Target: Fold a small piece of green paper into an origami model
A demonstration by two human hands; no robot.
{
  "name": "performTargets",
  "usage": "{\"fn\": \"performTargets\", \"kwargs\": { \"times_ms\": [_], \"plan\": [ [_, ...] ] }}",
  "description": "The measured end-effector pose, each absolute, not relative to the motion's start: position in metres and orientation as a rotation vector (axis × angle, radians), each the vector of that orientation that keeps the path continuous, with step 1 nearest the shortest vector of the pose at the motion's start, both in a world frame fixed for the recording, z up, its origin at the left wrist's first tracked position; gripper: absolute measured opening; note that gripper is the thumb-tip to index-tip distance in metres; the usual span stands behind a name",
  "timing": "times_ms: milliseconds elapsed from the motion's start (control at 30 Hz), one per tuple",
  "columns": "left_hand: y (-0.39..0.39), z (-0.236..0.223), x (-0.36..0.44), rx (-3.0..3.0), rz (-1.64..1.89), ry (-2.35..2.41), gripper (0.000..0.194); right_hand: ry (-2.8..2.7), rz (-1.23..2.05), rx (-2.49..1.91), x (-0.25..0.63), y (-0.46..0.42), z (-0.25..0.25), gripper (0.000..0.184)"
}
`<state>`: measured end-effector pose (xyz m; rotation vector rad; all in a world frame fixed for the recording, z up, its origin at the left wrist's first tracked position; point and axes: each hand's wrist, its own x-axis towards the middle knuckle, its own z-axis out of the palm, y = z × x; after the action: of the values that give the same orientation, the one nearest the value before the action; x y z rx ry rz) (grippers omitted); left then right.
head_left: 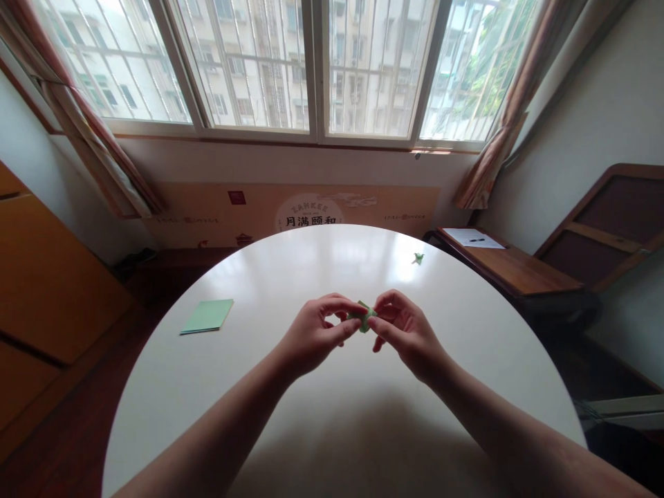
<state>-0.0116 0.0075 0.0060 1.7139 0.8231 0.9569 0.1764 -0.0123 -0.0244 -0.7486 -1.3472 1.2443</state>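
Observation:
Between my two hands, over the middle of the table, is a small piece of folded green paper. My left hand pinches its left side between thumb and fingers. On the right side, the thumb and fingertips of my right hand grip it too. The fingers cover much of the paper, so its exact folded shape is hidden. A small folded green paper figure lies farther back on the right. To the left rests a stack of square light green paper sheets.
The round white table stands below a barred window. A wooden side table at the right holds a white sheet of paper with a dark pen on it. An orange-brown cabinet is at the left.

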Motion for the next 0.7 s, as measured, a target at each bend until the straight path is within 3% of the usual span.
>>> {"fn": "performTargets", "kwargs": {
  "times_ms": [700],
  "plan": [
    [0.0112, 0.0042, -0.0134, 1.609, 0.95, 0.755, 0.023, -1.314, 1.248, -0.749, 0.1782, -0.0126, -0.0239, 0.027]
  ]
}}
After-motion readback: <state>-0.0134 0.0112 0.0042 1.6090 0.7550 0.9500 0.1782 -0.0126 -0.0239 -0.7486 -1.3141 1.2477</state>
